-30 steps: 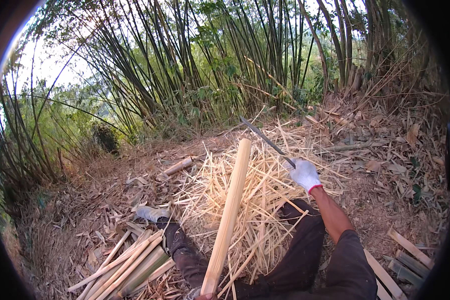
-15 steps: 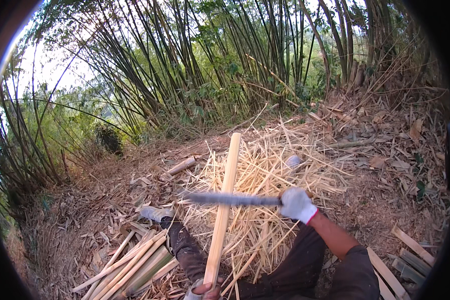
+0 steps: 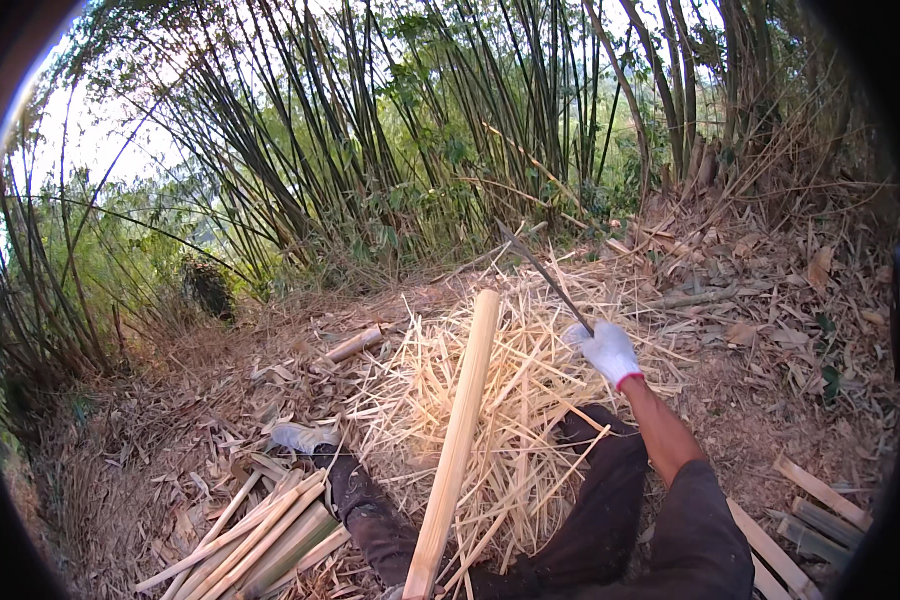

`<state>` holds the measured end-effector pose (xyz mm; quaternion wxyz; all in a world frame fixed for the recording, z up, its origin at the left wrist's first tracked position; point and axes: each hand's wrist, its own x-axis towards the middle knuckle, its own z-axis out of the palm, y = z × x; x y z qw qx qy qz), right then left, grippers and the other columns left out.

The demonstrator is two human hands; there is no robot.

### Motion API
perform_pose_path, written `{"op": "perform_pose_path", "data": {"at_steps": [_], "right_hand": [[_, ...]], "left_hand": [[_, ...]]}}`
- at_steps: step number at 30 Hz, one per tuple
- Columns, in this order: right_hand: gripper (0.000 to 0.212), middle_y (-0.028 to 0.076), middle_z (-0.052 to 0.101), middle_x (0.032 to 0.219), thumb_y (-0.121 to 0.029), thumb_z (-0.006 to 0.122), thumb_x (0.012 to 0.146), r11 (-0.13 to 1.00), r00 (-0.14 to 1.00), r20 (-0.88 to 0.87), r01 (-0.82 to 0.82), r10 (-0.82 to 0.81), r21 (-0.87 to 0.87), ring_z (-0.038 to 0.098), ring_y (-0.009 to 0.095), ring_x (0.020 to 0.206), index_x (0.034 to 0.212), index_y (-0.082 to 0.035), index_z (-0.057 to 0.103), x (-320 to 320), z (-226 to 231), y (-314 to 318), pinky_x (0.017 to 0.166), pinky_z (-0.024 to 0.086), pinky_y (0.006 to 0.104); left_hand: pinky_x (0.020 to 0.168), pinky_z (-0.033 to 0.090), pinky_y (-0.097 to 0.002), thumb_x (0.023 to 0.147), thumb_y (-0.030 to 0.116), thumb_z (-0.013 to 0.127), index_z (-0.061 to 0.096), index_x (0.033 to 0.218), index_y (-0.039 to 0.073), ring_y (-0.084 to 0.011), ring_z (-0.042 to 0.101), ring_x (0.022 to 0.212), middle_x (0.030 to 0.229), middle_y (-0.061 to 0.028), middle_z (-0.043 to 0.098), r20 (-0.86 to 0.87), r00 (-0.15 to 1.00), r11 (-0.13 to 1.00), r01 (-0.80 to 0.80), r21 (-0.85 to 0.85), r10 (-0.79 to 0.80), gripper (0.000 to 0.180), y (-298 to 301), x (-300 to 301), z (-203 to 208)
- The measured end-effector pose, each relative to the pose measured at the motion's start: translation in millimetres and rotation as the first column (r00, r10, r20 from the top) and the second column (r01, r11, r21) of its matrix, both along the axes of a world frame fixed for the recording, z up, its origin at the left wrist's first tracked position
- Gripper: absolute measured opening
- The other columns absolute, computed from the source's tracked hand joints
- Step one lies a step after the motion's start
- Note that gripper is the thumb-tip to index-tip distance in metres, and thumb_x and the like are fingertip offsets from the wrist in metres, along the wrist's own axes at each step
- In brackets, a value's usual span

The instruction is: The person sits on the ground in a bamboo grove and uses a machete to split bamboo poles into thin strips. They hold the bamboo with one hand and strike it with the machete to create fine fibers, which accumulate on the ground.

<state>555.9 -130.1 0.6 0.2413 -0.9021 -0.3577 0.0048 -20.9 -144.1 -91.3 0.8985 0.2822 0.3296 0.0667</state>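
- Knife (image 3: 550, 278) has swung up from across the wooden strip half a second ago; its blade now points up and left near the frame's middle, apart from the wood.
- Right hand (image 3: 608, 355), in a white glove right of centre, has risen with it, fingers clenched round the handle.
- Wooden strip (image 3: 455, 440) runs from the bottom edge to mid-frame, its top now slightly lower and farther right.
- Left hand (image 3: 394, 593) has sunk to a sliver at the bottom edge; I cannot tell its fingers' state.
- Shavings (image 3: 530, 400) remain heaped at centre, split sticks (image 3: 255, 540) at lower left.
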Motion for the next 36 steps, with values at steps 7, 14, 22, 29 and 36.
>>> {"op": "perform_pose_path", "data": {"at_steps": [7,14,22,29,36], "right_hand": [[0.022,0.016,0.065,0.068,-0.021,0.065,0.067,0.912,0.875,0.256,-0.393,0.41,-0.118,0.065,0.033,0.068,0.082,-0.005,0.067,-78,-28,-51,0.066,0.052,0.0432],[0.021,0.015,0.066,0.07,-0.026,0.057,0.076,0.829,0.764,0.349,-0.42,0.542,-0.369,0.066,0.03,0.067,0.075,-0.006,0.063,-59,-22,-29,0.066,0.053,0.0404],[0.034,0.032,0.061,0.072,-0.024,0.056,0.077,0.975,0.989,0.027,0.14,-0.147,0.173,0.064,0.045,0.071,0.076,0.009,0.064,49,-95,-30,0.062,0.047,0.0505],[0.017,0.005,0.054,0.057,0.0,0.065,0.075,0.943,0.599,-0.793,0.19,0.109,0.272,0.051,0.016,0.038,0.089,0.001,0.056,-85,-117,-82,0.034,0.041,0.031],[0.017,0.005,0.056,0.061,-0.002,0.067,0.076,0.977,0.426,-0.897,0.115,0.116,0.181,0.052,0.015,0.041,0.089,0.0,0.058,-185,-151,-100,0.037,0.043,0.0307]], "left_hand": [[0.041,0.035,-0.0249,0.093,0.028,0.061,0.053,0.109,0.009,-0.0086,0.038,0.046,0.058,0.0031,0.039,-0.161,0.985,0.993,-0.048,0.104,0.065,0.026,19,35,7],[0.042,0.034,-0.0242,0.091,0.026,0.064,0.053,0.107,0.009,-0.0089,0.039,0.045,0.059,0.0023,0.042,-0.194,0.978,0.966,-0.024,0.258,0.076,0.026,4,59,65],[0.046,0.042,-0.0258,0.094,0.038,0.059,0.056,0.101,0.006,-0.0113,0.051,0.053,0.068,-0.0012,0.055,-0.143,0.987,0.895,0.002,0.446,0.069,0.032,31,44,71],[0.045,0.042,-0.0298,0.096,0.058,0.042,0.039,0.137,0.005,-0.0146,0.047,0.049,0.073,-0.0047,0.05,0.315,0.949,0.988,-0.051,0.143,0.003,0.067,148,84,84],[0.05,0.043,-0.029,0.099,0.047,0.04,0.044,0.131,0.003,-0.0136,0.045,0.056,0.079,-0.0057,0.048,0.257,0.948,0.979,-0.16,-0.124,0.188,0.054,193,130,23]]}}
